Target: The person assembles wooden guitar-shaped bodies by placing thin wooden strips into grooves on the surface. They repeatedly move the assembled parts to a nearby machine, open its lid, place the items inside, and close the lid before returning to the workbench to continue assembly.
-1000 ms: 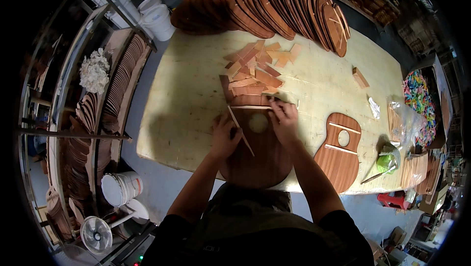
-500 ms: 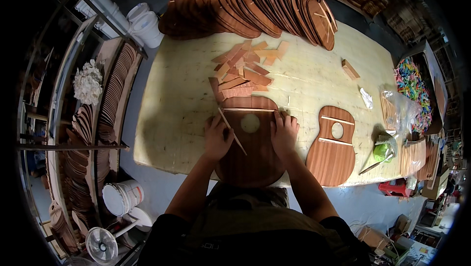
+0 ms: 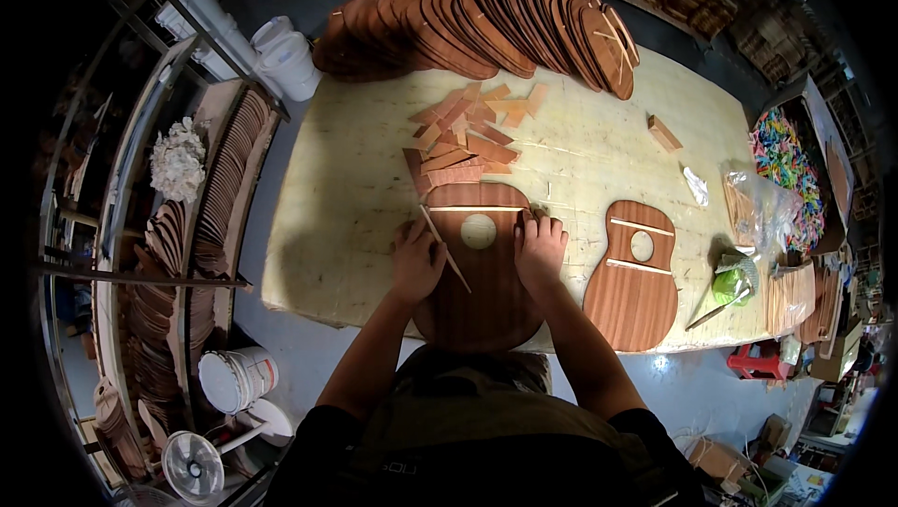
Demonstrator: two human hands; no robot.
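In front of me on the table lies a brown guitar-shaped wooden board with a round sound hole. A pale brace strip runs across it above the hole. My left hand is at the board's left waist, closed on a thin wooden strip that slants over the board. My right hand grips the right edge near the brace's end, fingers curled; the fingertips are partly hidden. A second guitar-shaped board with two pale braces lies to the right.
Thin wood offcuts are piled beyond the board. A long row of guitar-shaped boards leans along the far edge. At right are a wooden block, a green container and a box of colourful pieces. A rack stands left.
The view has shifted slightly. Both hands stay at the board's sides, and the thin strip in my left hand keeps nearly the same slant.
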